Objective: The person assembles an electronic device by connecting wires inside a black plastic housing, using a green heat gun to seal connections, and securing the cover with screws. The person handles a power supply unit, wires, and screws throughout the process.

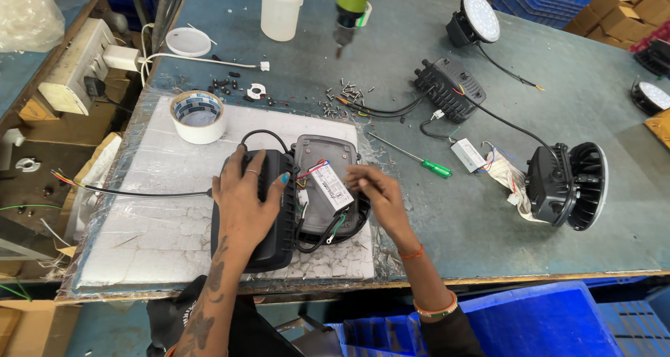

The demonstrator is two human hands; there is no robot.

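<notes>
Nearest to me, my left hand [246, 193] lies flat and open on the black housing [258, 217] of the lamp, fingers spread over its ribbed back, pressing it down on the white foam pad [153, 210]. The housing sits at the near middle of the bench, on the right part of the pad, with its grey back cover [325, 151] open just beyond.

My right hand [373, 193] is just right of it, fingertips pinched together at the end of the small white driver box [331, 187] that lies inside the open housing. I cannot tell whether I grip a wire or a screw there, or only touch the box. Red and green leads curl round the box, and a black cable runs out to the left across the pad.

I judge I am at the step of seating the driver and tucking its wires. The next move calls for a steady left hand and careful fingers on the right, so no lead gets trapped under the cover.

Farther off, a green-handled screwdriver [419, 161] lies to the right, a roll of tape [198, 116] to the left on the pad. Beyond are loose screws [345, 95], another opened lamp [448, 86], a round black lamp [569, 186] at the right, and a white bottle [281, 8] at the far edge.
</notes>
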